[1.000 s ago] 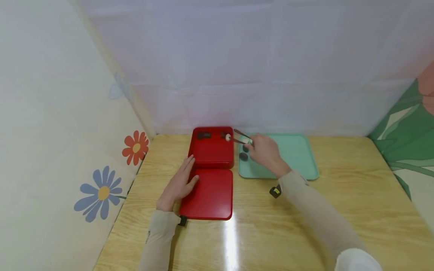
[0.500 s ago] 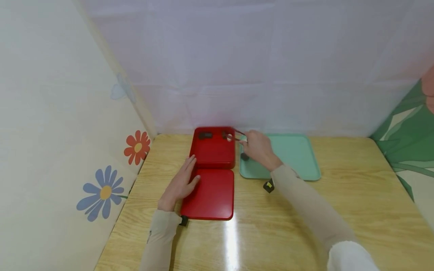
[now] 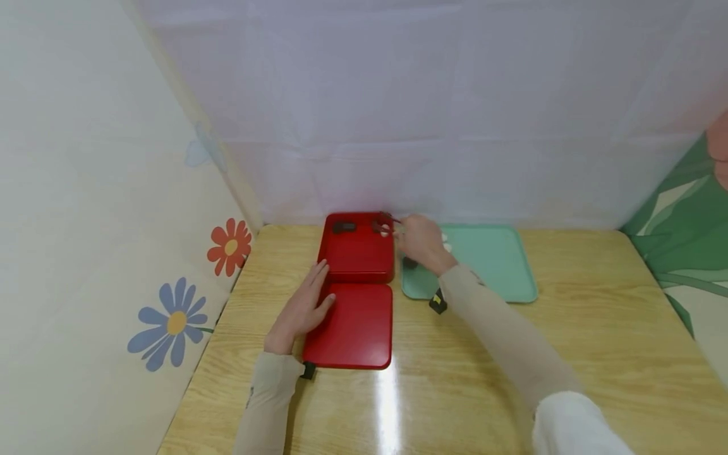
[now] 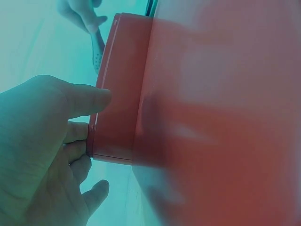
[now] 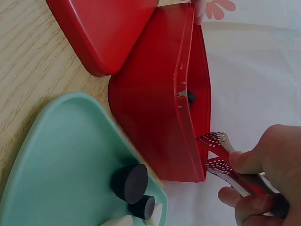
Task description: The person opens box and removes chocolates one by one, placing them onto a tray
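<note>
My right hand (image 3: 419, 240) grips metal tongs (image 5: 235, 172) with perforated tips and red on the handle. In the right wrist view the tips stand apart over the near rim of a deep red box (image 5: 150, 108), nothing visible between them. A small pale round piece (image 3: 385, 231) shows beside the tips in the head view. Dark pieces (image 3: 344, 227) lie at the back of the box. My left hand (image 3: 301, 309) rests at the box's left front corner, fingers extended, thumb (image 4: 96, 100) lying across the front rim.
A red lid (image 3: 352, 328) lies flat in front of the box. On the right, a mint-green tray (image 3: 489, 259) holds dark rounded pieces (image 5: 131, 183) and white pieces (image 5: 120, 221), partly under my right forearm. A pale cloth wall (image 3: 352, 126) stands behind.
My right hand has moved left with the tongs, bringing the tips farther over the box. White pieces on the tray now show to the right of my hand. My left hand has stayed put.
</note>
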Motion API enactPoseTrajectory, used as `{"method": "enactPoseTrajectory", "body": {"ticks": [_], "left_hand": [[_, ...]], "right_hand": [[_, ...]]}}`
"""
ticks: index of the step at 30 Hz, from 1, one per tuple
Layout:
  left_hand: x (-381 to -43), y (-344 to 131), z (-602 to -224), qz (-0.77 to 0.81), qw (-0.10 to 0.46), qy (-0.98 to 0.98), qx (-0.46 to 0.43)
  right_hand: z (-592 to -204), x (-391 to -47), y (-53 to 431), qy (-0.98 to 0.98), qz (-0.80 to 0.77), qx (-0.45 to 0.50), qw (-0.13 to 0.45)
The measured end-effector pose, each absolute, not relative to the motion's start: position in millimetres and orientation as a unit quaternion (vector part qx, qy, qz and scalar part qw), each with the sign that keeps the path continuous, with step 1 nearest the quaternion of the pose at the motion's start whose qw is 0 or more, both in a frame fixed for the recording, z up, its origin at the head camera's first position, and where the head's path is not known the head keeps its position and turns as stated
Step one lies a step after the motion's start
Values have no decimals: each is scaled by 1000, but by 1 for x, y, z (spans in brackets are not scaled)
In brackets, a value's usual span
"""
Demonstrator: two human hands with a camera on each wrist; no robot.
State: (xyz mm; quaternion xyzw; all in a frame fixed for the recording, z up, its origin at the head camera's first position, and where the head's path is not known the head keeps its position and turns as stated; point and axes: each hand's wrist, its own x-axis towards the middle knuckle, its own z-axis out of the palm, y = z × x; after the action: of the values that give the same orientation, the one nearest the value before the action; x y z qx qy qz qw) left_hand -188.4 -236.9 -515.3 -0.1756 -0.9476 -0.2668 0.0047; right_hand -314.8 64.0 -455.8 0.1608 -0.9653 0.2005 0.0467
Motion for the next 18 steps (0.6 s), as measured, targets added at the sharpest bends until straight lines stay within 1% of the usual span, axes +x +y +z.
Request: {"method": "enactPoseTrajectory", "body": {"ticks": [8,13,18], "left_hand": [[-187,-236,-514,-266,7,-947,-178],[-186,-236,-514,-265,13,-947,-178],[-187,-236,-513,-265,13,-947,-181]], "right_hand": [[-465,-323,52,-972,155,173,34],[-469,-324,44,-975,132,172,46],[-474,-326,39,-977,129,164,45]]}}
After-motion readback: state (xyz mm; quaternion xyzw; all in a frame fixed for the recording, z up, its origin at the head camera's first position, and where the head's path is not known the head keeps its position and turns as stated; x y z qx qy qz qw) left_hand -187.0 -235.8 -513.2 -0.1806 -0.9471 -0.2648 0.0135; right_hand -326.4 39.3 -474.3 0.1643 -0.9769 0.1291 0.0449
